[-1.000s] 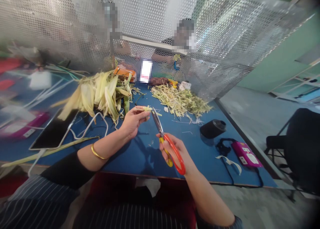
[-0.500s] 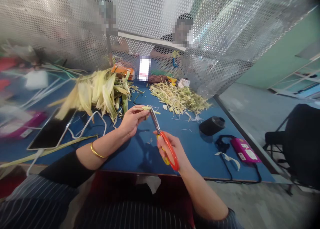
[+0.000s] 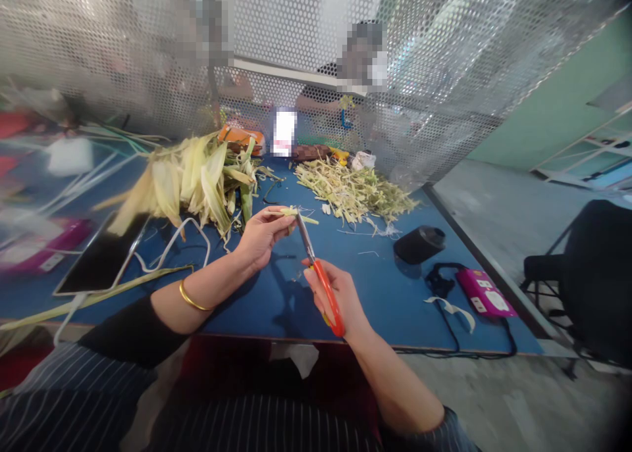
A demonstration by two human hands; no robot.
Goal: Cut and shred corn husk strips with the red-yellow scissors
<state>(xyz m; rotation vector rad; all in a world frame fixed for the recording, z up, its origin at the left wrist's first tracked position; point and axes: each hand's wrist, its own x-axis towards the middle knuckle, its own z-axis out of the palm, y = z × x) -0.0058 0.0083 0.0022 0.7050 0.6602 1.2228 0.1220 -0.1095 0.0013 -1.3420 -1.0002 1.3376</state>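
Scissors [image 3: 324,285]: red/yellow hndls, steel blades nearly closed, pointing up-left, tips at husk bit [image 3: 288,212]: thin, pale yellow-grn, approx. horiz., showing both sides of blades.

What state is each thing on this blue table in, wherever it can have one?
Bare left hand: pinching a thin, pale-yellow plant strip.
Bare right hand: closed around the scissors' handles.
Red-and-yellow-handled metal scissors: blades at the strip, seemingly nearly closed.
Long, pale-yellow leafy husks: heaped.
Small yellow-green plant pieces: loosely piled.
Flat black-screened device: screen dark.
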